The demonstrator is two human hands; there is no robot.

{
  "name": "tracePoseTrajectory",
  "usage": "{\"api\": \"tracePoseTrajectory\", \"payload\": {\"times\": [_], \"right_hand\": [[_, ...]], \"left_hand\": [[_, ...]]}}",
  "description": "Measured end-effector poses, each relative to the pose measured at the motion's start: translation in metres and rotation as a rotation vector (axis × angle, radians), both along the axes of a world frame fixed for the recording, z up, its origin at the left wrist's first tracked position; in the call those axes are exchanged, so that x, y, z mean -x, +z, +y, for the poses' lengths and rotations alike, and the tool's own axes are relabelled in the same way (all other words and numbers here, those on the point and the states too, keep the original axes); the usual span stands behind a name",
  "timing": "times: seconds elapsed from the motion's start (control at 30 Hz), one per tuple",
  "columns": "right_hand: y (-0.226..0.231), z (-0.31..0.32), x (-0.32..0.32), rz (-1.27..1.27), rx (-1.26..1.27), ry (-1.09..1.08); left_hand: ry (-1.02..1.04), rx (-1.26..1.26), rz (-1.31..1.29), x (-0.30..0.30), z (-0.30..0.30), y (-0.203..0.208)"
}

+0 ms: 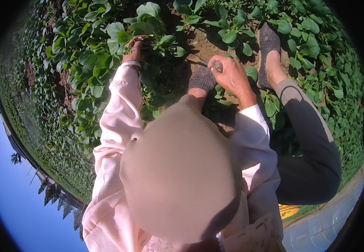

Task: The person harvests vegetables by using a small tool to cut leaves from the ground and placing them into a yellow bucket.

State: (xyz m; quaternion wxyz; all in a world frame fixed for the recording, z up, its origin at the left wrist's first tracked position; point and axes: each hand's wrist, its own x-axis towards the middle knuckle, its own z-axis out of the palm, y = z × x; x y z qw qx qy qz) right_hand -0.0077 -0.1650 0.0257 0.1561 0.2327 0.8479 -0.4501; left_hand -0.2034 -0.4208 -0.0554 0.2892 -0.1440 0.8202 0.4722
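Note:
My left hand (135, 50), a pale bracelet at its wrist, reaches in among broad green leaves of a leafy plant (142, 27). Its fingers are curled inward, with thin brownish strands by the fingertips; what they grip is partly hidden. My right hand (234, 77) is closed around a small hand tool (218, 66). The rounded grey end of its handle shows by the thumb, and a thin dark shaft points left toward the soil. The tool's working end is hard to make out against the shadow.
Leafy green plants (85, 63) grow densely on both sides. Bare brown soil (200, 44) shows between them. My checked shoes (203, 79) stand among the plants, and my bent knee (182, 168) rises between my arms. At the lower right lie something yellow (289, 211) and pale plastic sheeting (320, 229).

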Motion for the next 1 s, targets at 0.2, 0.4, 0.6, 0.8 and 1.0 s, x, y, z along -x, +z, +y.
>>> {"api": "tracePoseTrajectory", "payload": {"times": [0.2,0.4,0.6,0.8,1.0], "right_hand": [[-0.008,-0.016,0.004,-0.014,0.03,-0.084],[-0.006,-0.005,0.002,-0.026,0.06,-0.109],[-0.004,-0.012,0.007,0.039,0.072,-0.047],[-0.014,-0.033,0.014,0.177,0.001,-0.039],[-0.02,-0.039,0.021,0.105,-0.018,0.019]], "left_hand": [[-0.819,-0.07,0.165,-0.065,0.039,0.058],[-1.15,0.515,0.391,-0.074,0.076,0.025],[-0.474,0.041,0.313,-0.006,0.006,-0.019],[-0.611,0.065,0.362,-0.003,-0.002,-0.015],[-1.084,0.619,0.434,-0.027,0.026,0.022]]}}
